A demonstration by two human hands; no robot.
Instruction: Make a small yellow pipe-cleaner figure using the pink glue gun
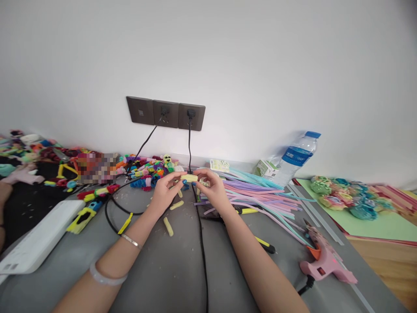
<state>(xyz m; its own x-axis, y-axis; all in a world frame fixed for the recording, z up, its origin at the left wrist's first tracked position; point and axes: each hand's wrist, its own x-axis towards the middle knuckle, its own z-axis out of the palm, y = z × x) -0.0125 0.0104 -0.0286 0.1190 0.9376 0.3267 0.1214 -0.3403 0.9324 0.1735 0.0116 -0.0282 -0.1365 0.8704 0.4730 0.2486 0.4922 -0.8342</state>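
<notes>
Between my left hand (167, 189) and my right hand (212, 188) is a short pale yellow pipe-cleaner piece (189, 178), lying level. The thumb and fingers of each hand pinch one end of it. Similar yellow pieces (168, 227) lie on the grey table (169, 274) below my left hand, one of them (177, 205) close under the wrist side. A black cord (200, 243) runs beneath my hands. Just right of my right hand spreads a bundle of pastel pipe cleaners (257, 191) in pink, purple and blue.
A pink glue gun (325, 263) and yellow-black cutters (265, 244) lie to the right. Behind them stands a water bottle (296, 158). Colourful pipe-cleaner figures (146, 169) and a white power strip (42, 237) are at left. Two plugs sit in wall sockets (166, 114).
</notes>
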